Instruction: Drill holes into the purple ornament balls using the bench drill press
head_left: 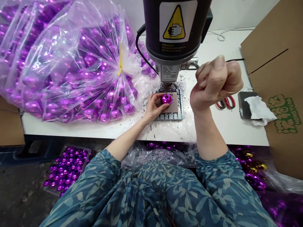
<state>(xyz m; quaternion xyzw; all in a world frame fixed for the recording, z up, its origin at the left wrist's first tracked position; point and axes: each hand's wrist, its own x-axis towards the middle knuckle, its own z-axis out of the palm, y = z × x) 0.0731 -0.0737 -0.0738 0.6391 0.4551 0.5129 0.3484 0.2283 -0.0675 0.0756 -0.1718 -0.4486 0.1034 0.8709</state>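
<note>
From the head camera: at ten o'clock, a clear plastic bag [130,64], knotted with a yellow tie [120,63], bulges with shiny purple balls [93,113]. At eight o'clock, a tray [87,157] holds more. Near the centre, toward one o'clock, the left hand [155,106] pinches a faceted ball [166,99] above a brown board [174,107], beneath a black machine [177,50]. At two o'clock, the right hand [216,83] is curled into a fist; I cannot tell whether it grips anything.

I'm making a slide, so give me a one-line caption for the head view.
Left hand holds a purple ball under the machine; right hand is closed nearby.
</note>
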